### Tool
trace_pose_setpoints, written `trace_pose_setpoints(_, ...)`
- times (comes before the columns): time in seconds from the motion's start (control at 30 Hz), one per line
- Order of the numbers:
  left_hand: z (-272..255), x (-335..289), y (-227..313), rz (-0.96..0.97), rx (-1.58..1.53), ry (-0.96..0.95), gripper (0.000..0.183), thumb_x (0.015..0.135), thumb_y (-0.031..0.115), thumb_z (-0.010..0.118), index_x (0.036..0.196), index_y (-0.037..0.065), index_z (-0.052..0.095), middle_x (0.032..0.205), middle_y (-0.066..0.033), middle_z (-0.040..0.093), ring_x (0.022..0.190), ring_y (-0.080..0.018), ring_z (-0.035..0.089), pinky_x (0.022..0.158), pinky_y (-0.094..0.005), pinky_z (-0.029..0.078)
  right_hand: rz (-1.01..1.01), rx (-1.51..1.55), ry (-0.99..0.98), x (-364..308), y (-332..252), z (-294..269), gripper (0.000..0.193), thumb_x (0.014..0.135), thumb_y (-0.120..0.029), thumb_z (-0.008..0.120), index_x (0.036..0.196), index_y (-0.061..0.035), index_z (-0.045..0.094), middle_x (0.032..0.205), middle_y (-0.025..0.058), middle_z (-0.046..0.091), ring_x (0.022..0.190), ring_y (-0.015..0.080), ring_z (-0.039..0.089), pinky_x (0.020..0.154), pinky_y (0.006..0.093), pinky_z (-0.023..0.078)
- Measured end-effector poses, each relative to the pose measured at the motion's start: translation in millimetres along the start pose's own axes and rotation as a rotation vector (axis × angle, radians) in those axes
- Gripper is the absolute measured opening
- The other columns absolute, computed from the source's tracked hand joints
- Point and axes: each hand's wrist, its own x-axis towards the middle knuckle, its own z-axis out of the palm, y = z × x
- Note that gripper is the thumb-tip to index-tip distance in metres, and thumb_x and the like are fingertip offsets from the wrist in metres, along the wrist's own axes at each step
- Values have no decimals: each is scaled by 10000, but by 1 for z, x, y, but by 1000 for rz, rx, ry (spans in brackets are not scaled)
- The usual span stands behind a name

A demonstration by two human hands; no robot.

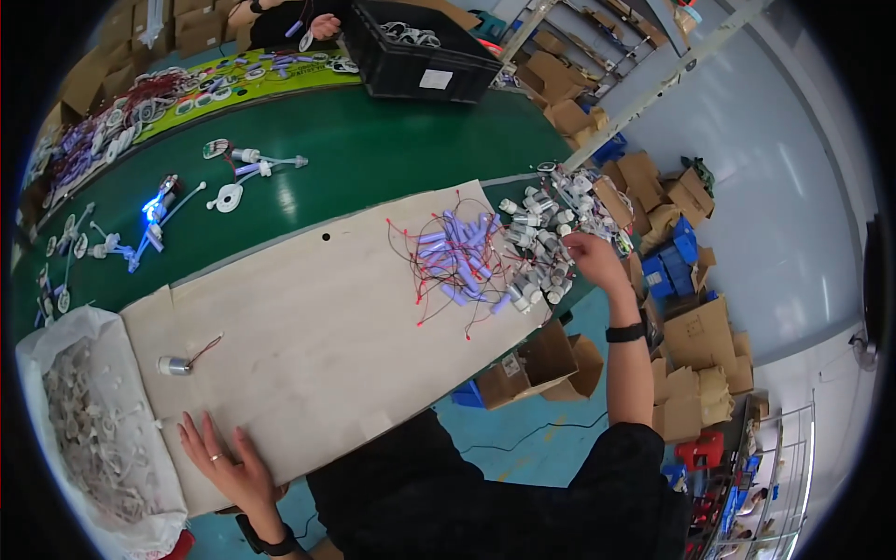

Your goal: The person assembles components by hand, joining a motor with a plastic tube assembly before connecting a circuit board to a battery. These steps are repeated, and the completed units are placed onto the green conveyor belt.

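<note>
My left hand point(224, 462) lies with fingers spread on the pale cardboard sheet point(308, 327), holding nothing. Just beyond its fingertips a single small silver motor point(175, 365) with a white end and thin wires rests on its side. At the sheet's far right end, my right hand point(597, 263) reaches into a heap of small silver and white motors point(534, 271). Its fingers are drawn together at the heap, and what they pinch, if anything, is hidden. Left of that heap is a pile of purple cylindrical batteries point(462, 257) with red and black wires.
A white bag point(154, 439) of translucent plastic parts stands at the left. Beyond the sheet, the green belt point(373, 140) carries wired assemblies point(149, 224), one lit blue. A black crate point(420, 56) stands far off, near another person's hand point(325, 26). Cardboard boxes point(532, 369) sit below.
</note>
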Motion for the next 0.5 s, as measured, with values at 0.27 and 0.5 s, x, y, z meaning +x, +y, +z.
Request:
trace_pose_setpoints(0.27,-8,-3,0,8,6,8,456,929,82,609,1373,18,529,1512,-201,430,1416,-435,348,1147,-541,291,-329,-77,96,41,-51,59,252,782,-53,636,1021,-28,714,1042,192,678,957,396,641,880,436,520)
trace_pose_setpoints(0.5,-8,0,-2,-19,18,34,430,932,74,600,1353,7,545,1514,-197,429,1417,-418,357,1157,-526,283,-18,-193,-151,-26,-102,37,309,782,-226,769,942,-2,629,979,206,629,949,416,626,785,470,512)
